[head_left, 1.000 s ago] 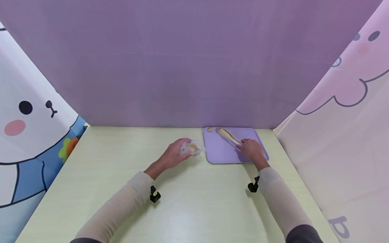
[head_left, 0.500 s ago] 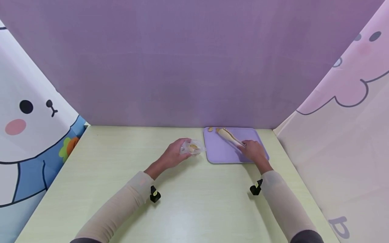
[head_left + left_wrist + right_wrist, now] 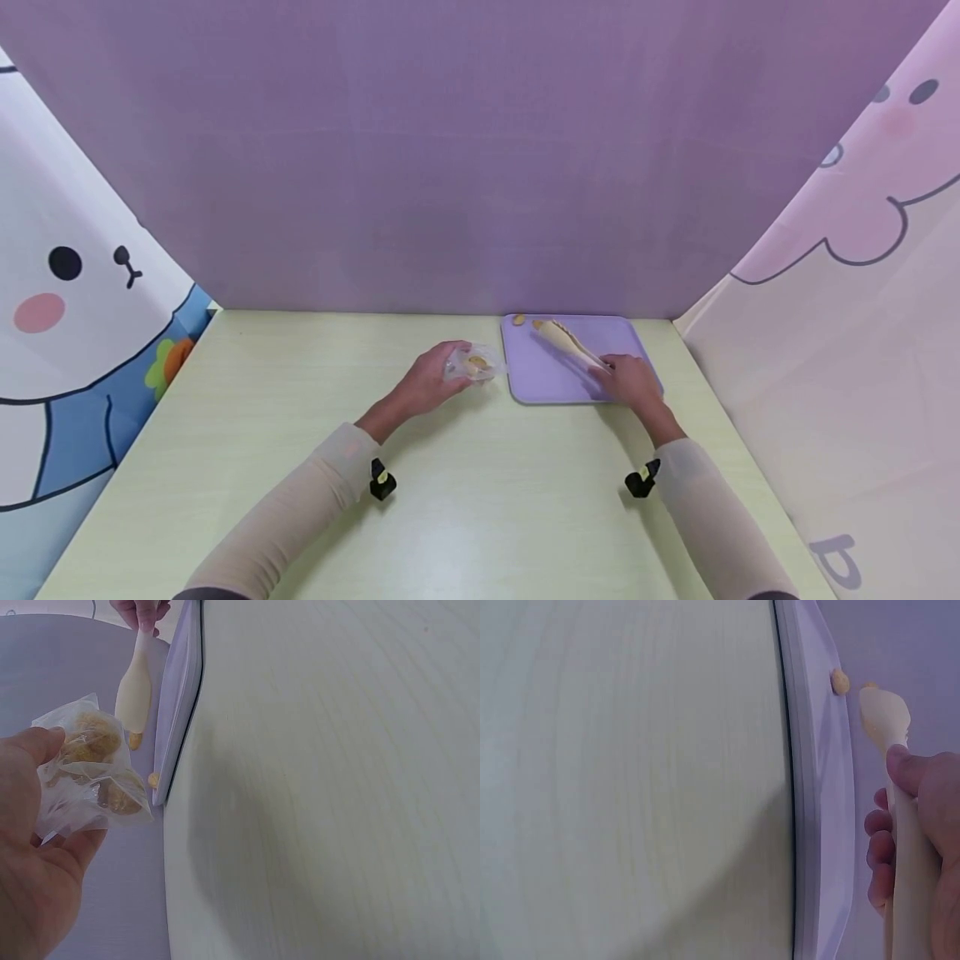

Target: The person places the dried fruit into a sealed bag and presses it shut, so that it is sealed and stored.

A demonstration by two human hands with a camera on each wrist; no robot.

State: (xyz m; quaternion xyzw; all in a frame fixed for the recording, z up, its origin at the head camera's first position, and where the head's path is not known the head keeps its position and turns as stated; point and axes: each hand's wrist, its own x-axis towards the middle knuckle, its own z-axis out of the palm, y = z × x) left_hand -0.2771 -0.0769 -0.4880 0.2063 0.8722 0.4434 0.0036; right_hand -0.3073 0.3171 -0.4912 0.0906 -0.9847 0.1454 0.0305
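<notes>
Pale tongs [image 3: 567, 342] angle across the purple tray [image 3: 547, 387]

And here are the tongs: cream-coloured, smooth, with broad rounded ends narrowing to a slim handle, one scalloped edge showing. They're over the tray, long axis on the diagonal, tips aimed at its far left corner, handle running back toward the near right. At those tips, a small golden-brown piece [image 3: 135, 741]; whether it's firmly pinched, I can't tell. A second piece [image 3: 840, 682], rounded and tan, lies by itself in that far left corner.

On the handle, the right hand [image 3: 630, 382]: fingers curled round it, thumb laid along it, forearm reaching in from the near right.

Over to the left of the tray, just beside its edge, there's a clear, crinkled plastic bag [image 3: 82, 795] with several golden lumps [image 3: 94, 739] inside. The left hand [image 3: 435, 379] grips it between thumb and fingers, up off the table [image 3: 450, 500], that forearm slanting in from the near left.

Both arms wear beige sleeves [image 3: 300, 508], a small black device [image 3: 382, 481] at each wrist. Behind it all, a plain purple backdrop [image 3: 450, 150].
</notes>
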